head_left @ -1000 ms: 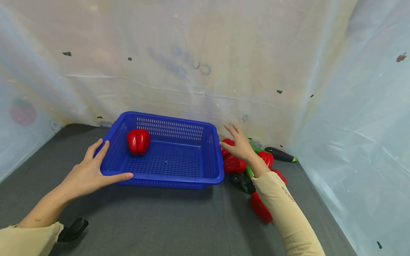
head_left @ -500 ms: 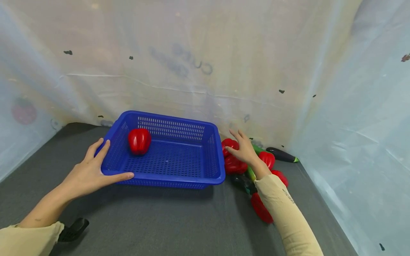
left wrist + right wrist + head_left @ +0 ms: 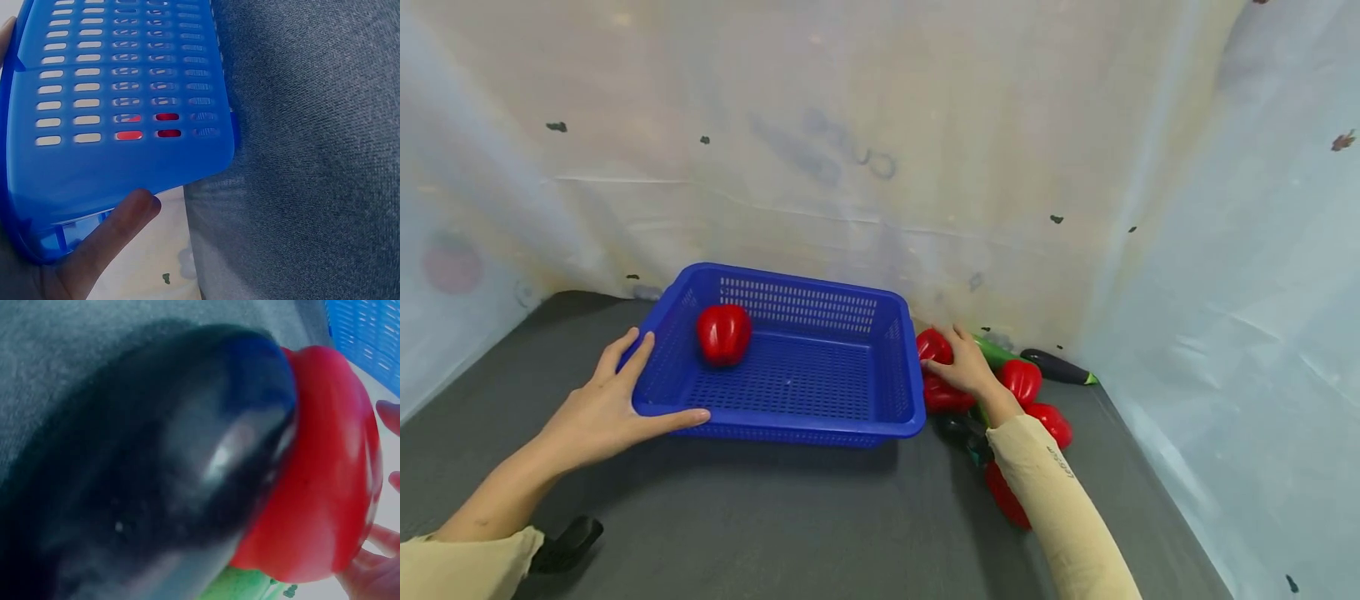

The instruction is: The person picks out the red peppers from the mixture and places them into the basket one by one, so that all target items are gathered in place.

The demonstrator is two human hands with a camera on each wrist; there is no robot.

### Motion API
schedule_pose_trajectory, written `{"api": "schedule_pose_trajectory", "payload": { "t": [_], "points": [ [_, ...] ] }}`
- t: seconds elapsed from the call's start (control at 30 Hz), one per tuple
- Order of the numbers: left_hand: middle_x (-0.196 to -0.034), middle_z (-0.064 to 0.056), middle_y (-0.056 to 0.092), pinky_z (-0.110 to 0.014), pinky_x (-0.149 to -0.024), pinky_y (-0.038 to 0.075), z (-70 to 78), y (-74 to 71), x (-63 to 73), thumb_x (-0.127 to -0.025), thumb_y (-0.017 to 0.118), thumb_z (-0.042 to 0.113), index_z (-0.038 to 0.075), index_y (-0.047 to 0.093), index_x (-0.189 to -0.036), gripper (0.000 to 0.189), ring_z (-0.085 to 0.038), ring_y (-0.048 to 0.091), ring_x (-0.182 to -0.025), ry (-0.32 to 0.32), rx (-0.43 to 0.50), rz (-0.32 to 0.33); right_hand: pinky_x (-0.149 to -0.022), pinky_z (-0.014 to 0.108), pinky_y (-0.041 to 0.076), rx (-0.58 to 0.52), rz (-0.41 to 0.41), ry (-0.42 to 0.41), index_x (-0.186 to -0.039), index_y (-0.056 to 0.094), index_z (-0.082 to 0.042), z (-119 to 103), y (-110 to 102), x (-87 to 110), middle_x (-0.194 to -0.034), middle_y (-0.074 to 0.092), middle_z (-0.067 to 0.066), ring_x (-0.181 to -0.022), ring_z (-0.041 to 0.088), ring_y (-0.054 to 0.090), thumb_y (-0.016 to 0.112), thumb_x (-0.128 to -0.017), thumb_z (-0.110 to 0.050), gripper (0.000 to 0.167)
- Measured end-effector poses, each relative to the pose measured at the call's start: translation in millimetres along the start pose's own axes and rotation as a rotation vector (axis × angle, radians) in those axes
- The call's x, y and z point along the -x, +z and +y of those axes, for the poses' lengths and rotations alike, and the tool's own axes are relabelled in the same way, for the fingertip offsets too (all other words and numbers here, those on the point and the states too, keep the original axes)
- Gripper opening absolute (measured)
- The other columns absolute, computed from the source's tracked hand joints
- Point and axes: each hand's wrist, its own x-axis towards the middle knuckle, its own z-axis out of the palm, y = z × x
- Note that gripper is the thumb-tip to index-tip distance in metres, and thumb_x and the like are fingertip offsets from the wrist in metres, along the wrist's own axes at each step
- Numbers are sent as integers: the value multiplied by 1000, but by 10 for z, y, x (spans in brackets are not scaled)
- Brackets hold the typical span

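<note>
1. When starting from the biggest thing, look mid-frame, a bit left, for the blue basket [image 3: 797, 423]. Could skid or tip if pushed at the near left corner, right where to find the left hand [image 3: 598, 412], spread wide, thumb along the near rim. Count: one.
2. Next, right of centre, see the right hand [image 3: 966, 367], fingers apart around a red pepper [image 3: 929, 343] at the pile's upper left. Firm grip? Can't tell. Might slip off that shiny skin if pinched by fingertips only. Hands: two.
3. Eggplants, likely to roll if clipped by the sleeve [image 3: 1052, 492]: two, one far right [image 3: 1058, 367], one below the right hand [image 3: 957, 427].
4. Long green vegetable [image 3: 996, 352], behind the right hand: at least one. Might shift if crowded.
5. Red peppers: looks like six. One at the basket's left end [image 3: 724, 335], prone to rolling if tilted; five on the right, one half-hidden by the sleeve.
</note>
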Motion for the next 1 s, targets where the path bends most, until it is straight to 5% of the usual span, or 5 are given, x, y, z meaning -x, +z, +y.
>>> {"api": "schedule_pose_trajectory", "payload": {
  "t": [0.2, 0.7, 1.0],
  "points": [
    [-156, -29, -11, -46, -57, 50, -15, -6, 11, -75, 65, 70, 4, -8, -152, 125, -60, 53, -97, -7, 0, -1, -109, 63, 27, 13, -15, 9, -148, 35, -7, -21, 44, -50, -153, 22, 32, -139, 49, 26, 67, -88, -25, 71],
    [-156, -29, -10, -67, -72, 45, 43, -10, 7, -74, 64, 71, 4, -8, -152, 126, -69, 39, -110, -23, -5, -8, -108, 58, 33, 68, 6, 102, -143, 46, -10, -23, 96, -78, -151, 29, 29, -136, 47, 34, 71, -84, -27, 66],
    [-155, -30, -8, -70, -76, 43, 37, -13, 3, -74, 65, 69, 3, -6, -153, 125, -70, 36, -113, -18, -3, -8, -107, 59, 34, 67, 11, 124, -144, 46, -14, -25, 115, -73, -152, 30, 24, -136, 45, 34, 72, -83, -30, 67]
  ]
}}
